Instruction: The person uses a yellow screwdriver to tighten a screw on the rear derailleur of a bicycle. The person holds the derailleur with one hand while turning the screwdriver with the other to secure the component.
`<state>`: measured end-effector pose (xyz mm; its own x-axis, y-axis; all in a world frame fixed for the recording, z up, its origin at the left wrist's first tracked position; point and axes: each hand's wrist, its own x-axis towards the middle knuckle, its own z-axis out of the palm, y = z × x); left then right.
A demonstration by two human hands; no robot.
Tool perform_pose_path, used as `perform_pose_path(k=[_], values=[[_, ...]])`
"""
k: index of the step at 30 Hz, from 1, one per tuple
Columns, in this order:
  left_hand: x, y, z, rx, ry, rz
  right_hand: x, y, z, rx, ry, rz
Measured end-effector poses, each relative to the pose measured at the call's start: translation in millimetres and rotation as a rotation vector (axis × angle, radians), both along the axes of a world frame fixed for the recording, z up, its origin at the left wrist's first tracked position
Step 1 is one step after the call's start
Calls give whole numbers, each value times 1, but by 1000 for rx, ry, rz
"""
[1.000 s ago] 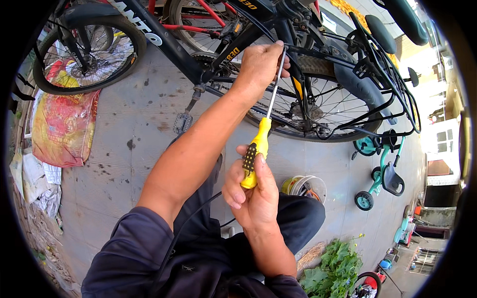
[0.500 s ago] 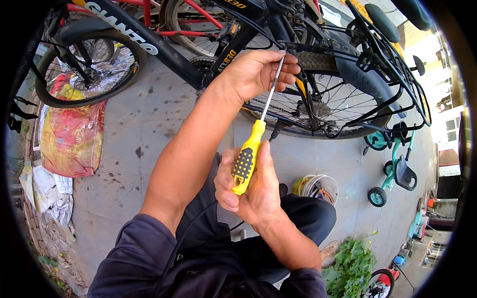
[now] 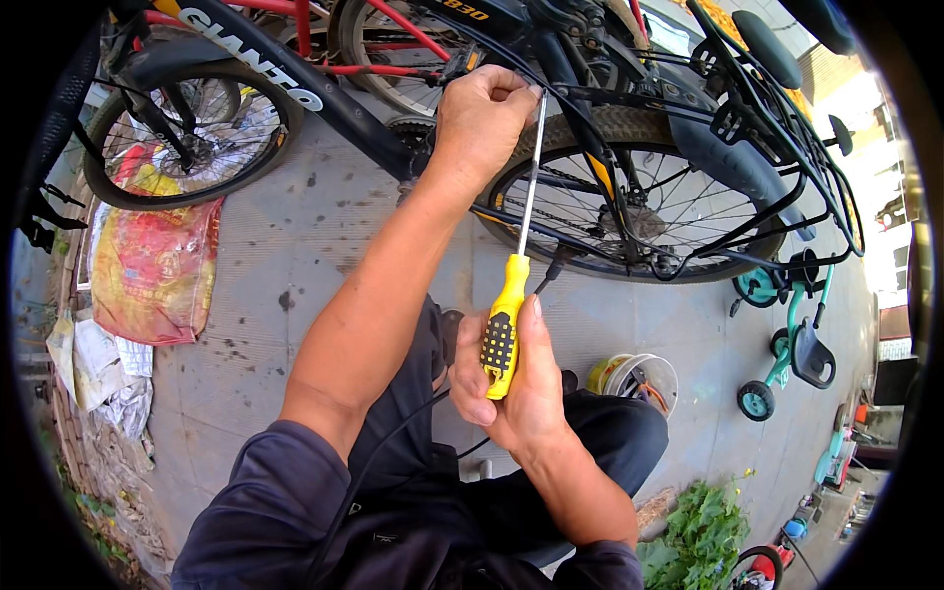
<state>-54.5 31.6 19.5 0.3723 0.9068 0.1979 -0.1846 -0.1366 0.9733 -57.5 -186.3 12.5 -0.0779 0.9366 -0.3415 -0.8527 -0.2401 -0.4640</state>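
My right hand is wrapped round the yellow and black handle of a screwdriver. Its long metal shaft points away from me, up toward the bicycle. At the shaft's far end, the thumb and fingers of my left hand are pinched together beside the tip. Whatever they hold is too small or hidden to make out. Both hands are close to the black bicycle, near the frame above its rear wheel. The tip is by the front end of the rear rack's strut.
A bucket of tools stands right of my knee. Farther right is a teal child's tricycle. A red-yellow sack lies at the left under the front wheel. A leafy plant grows at the lower right.
My left hand has moved a little left and away from me, its fingers now curled in more tightly. The screwdriver has swung more upright, its handle shifting slightly right and nearer.
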Motion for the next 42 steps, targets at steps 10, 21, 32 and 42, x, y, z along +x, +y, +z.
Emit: perform_pose_path(k=[10,21,32,42], values=[[10,9,-15,123,-127,-43,-2,-1,-4,-83,-40,-53],[21,11,-10,70,-281,41,4,-2,-2,-89,-117,-101],[31,1,-7,99,-258,106,3,-4,-3,-65,-192,-121],[7,26,-20,23,-268,-479,-7,4,-2,-79,-150,-84]])
